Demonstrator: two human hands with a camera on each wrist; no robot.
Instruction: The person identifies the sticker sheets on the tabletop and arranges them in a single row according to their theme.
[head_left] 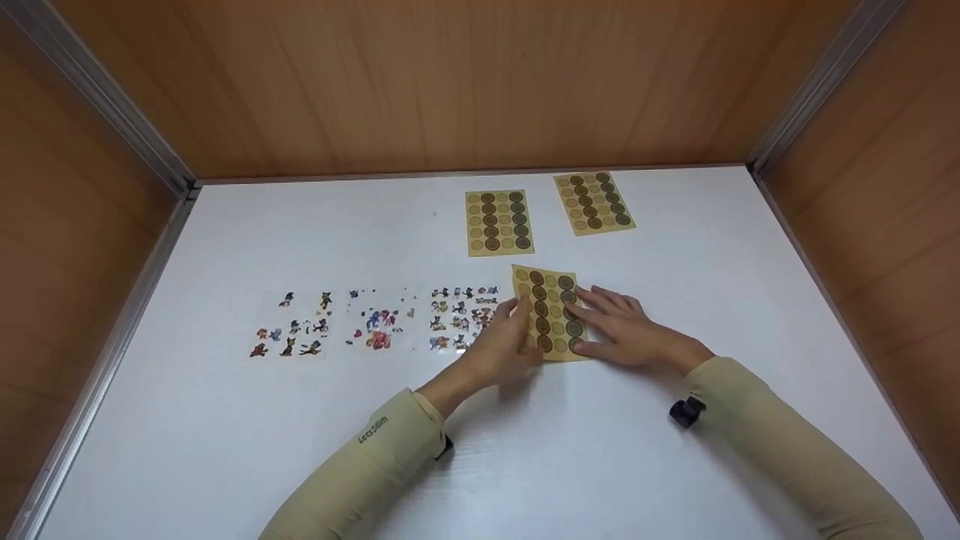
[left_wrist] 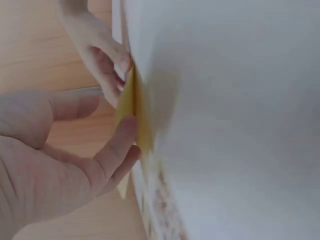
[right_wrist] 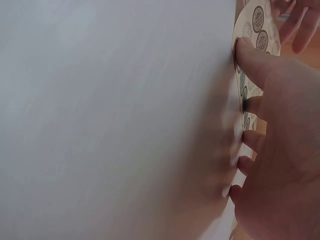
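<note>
A yellow-brown sheet of round stickers (head_left: 556,313), in dark and pale columns, lies between the two hands in the head view. Its left side bends up off the white table. The left hand (head_left: 504,345) is at that side; in the left wrist view its fingertips (left_wrist: 129,127) touch the sheet (left_wrist: 127,97), while its thumb stands apart. Spread fingers of the right hand (head_left: 626,330) press along the sheet's right edge. The right wrist view shows this thumb (right_wrist: 250,55) and fingertips on the edge of the sheet (right_wrist: 257,30).
Two similar sticker sheets lie farther back, one at the middle (head_left: 499,223) and one tilted at the right (head_left: 594,202). Left of the hands are three clear sheets of cartoon stickers (head_left: 459,307), (head_left: 380,319), (head_left: 291,324). Wooden panels (head_left: 480,90) enclose the white table (head_left: 225,435).
</note>
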